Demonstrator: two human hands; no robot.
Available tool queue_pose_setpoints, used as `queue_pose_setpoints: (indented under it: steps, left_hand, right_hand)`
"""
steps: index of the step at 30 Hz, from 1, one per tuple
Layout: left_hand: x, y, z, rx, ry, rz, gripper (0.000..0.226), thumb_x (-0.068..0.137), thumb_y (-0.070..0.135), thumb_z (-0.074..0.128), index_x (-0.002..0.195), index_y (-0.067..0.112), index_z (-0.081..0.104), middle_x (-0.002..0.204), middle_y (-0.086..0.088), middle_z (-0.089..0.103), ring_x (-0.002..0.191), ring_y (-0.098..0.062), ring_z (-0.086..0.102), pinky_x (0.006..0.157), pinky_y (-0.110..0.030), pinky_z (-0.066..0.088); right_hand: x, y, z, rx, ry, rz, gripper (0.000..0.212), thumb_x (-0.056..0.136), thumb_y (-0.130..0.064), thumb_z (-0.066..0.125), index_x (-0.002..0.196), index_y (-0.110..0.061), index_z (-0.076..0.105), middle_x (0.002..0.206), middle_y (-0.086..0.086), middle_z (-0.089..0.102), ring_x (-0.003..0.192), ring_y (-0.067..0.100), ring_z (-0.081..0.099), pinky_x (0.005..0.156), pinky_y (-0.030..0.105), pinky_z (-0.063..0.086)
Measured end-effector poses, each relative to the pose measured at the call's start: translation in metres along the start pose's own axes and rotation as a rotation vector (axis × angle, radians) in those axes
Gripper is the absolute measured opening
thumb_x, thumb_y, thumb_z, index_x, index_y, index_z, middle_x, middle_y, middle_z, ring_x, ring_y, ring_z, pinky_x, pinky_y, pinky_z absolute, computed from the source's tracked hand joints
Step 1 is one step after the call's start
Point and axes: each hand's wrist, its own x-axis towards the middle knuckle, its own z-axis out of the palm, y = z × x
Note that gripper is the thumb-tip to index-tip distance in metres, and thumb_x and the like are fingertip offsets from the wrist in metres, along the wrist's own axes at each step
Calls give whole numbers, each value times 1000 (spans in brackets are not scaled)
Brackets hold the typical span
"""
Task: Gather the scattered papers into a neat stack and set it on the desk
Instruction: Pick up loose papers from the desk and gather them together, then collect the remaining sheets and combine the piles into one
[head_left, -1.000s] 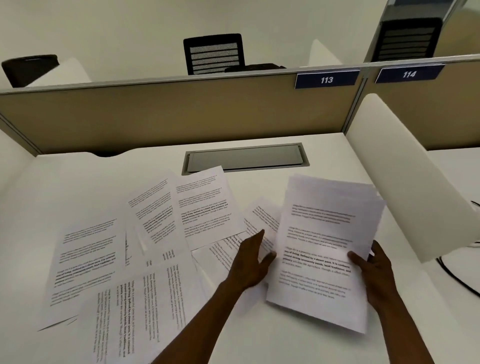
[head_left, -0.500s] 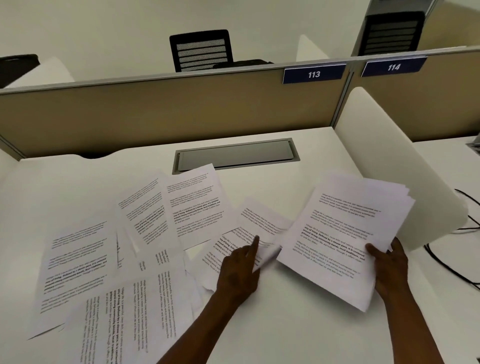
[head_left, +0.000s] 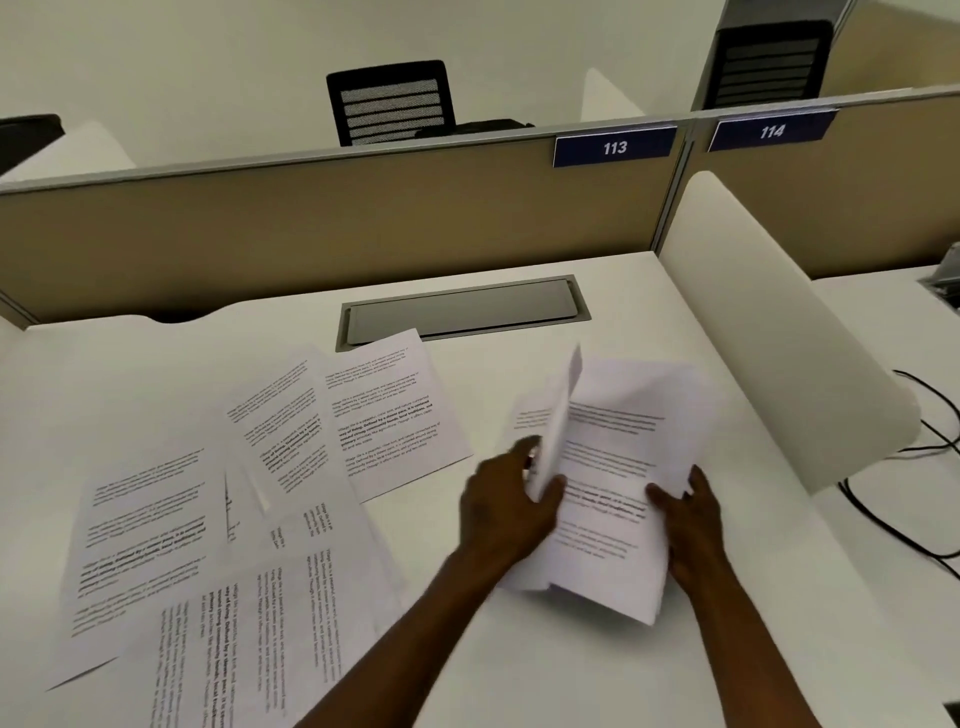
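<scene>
My right hand (head_left: 688, 512) grips the right edge of a loose stack of printed papers (head_left: 618, 467), held just above the white desk (head_left: 519, 665) at right of centre. My left hand (head_left: 506, 501) pinches a single sheet (head_left: 558, 426) that stands up curled against the stack's left side; it is blurred. Several more printed sheets lie scattered flat on the desk's left half: two overlapping ones near the middle (head_left: 384, 410), one at far left (head_left: 145, 530), and others turned sideways at the near edge (head_left: 260, 634).
A grey cable hatch (head_left: 462, 312) is set into the desk behind the papers. A tan partition (head_left: 311, 228) closes the back, a white curved divider (head_left: 769, 322) the right side. Black cables (head_left: 914, 499) lie on the neighbouring desk. Chairs stand beyond the partition.
My left hand has picked a sheet off the desk beside the stack and lifted it against the stack. The stack in my right hand has swung back towards upright.
</scene>
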Motion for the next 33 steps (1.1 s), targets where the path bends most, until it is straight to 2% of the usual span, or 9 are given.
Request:
queue_pose_setpoints:
  steps: [4,11,14,17,19,23,26,29,33]
  left_hand:
    - [-17,17,56,75,-154,9,69,90,59,53,150,27,42,145,3,55,132,-18,52,109,-34,38]
    - [-19,6,86,115,-333,-21,84,85,80,32,151,28,36,153,1,46,138,-23,46,113,-41,37]
    - [-15,0,86,161,-406,31,71,95,69,29,152,27,36,159,-1,39,144,-26,36,116,-44,32]
    - [-14,-3,82,198,-491,106,64,98,60,37,152,26,37,162,-1,32,147,-26,28,119,-46,26]
    - [-14,-6,80,220,-532,160,64,97,55,46,152,26,36,163,-1,29,149,-26,24,121,-46,23]
    - [-10,-10,78,192,-537,180,62,95,49,55,151,27,38,163,1,30,149,-23,24,122,-43,22]
    - [-5,-16,72,83,-446,153,61,94,50,55,149,26,42,159,2,36,147,-20,28,122,-42,26]
    - [12,-38,52,36,-137,80,56,96,42,56,147,21,47,157,-3,40,146,-23,32,120,-39,29]
    - [42,-91,10,211,85,-217,67,97,45,50,155,18,31,166,-12,19,154,-30,9,124,-43,14]
  right_hand:
    - [-5,10,20,-11,-82,41,47,89,6,62,125,-24,58,111,0,71,96,22,71,73,33,60]
    - [-7,16,24,-84,-109,62,34,92,-16,67,125,-25,62,112,6,74,94,26,74,74,36,61]
    - [-6,20,27,-150,-39,116,43,101,-45,47,137,-23,55,130,6,65,115,27,63,101,47,50]
    - [-4,18,32,-216,-42,151,65,94,-67,36,143,-26,49,137,2,60,123,29,57,108,52,44]
    - [-5,18,33,-349,-44,104,59,96,-57,47,146,-26,43,142,3,55,126,29,55,108,52,44]
    - [-5,24,30,-514,-54,-25,45,98,-17,58,141,-20,45,136,10,59,114,27,58,100,44,48]
    - [-3,23,28,-588,-33,-71,46,97,-14,57,141,-17,44,134,14,60,115,31,59,96,42,48]
    - [-5,19,26,-669,6,-86,51,96,-20,60,144,-17,42,131,15,62,114,35,60,99,46,48]
    - [-14,10,31,-949,286,-321,72,82,-24,76,144,-8,42,136,25,51,121,43,48,97,54,42]
